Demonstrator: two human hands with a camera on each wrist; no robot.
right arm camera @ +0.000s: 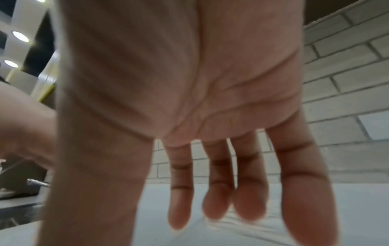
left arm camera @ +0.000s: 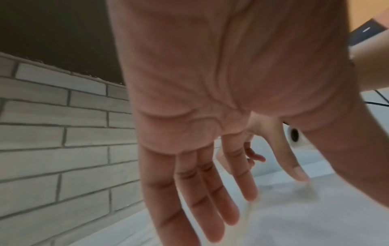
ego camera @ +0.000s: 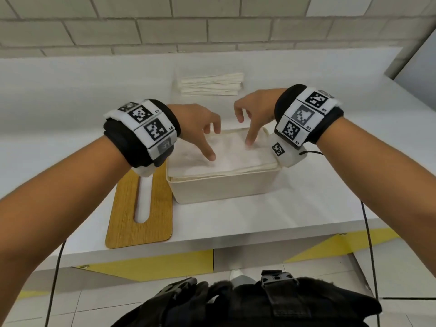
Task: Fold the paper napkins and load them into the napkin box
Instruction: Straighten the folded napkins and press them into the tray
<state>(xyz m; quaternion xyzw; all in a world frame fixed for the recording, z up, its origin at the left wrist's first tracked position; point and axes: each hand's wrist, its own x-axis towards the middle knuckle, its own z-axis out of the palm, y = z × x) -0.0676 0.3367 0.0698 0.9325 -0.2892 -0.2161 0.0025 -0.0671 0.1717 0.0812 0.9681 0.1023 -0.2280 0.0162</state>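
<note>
A white counter (ego camera: 295, 204) stands before a grey brick wall. On it, near the front edge, lies a flat wooden lid (ego camera: 155, 206) with a long slot. Just to its right stands the cream napkin box (ego camera: 224, 188). Farther back lies a stack of folded napkins (ego camera: 212, 84), well apart from the box.

Both wrist views are blurred and filled by palms. The left hand (left arm camera: 210, 99) and right hand (right arm camera: 179, 91) are cut off at the top edges there. The napkins (ego camera: 224, 152) hide the inside of the box (ego camera: 224, 187). The left wristband (ego camera: 144, 133) covers the far end of the lid (ego camera: 141, 208). The far stack (ego camera: 211, 84) is too small to count.
</note>
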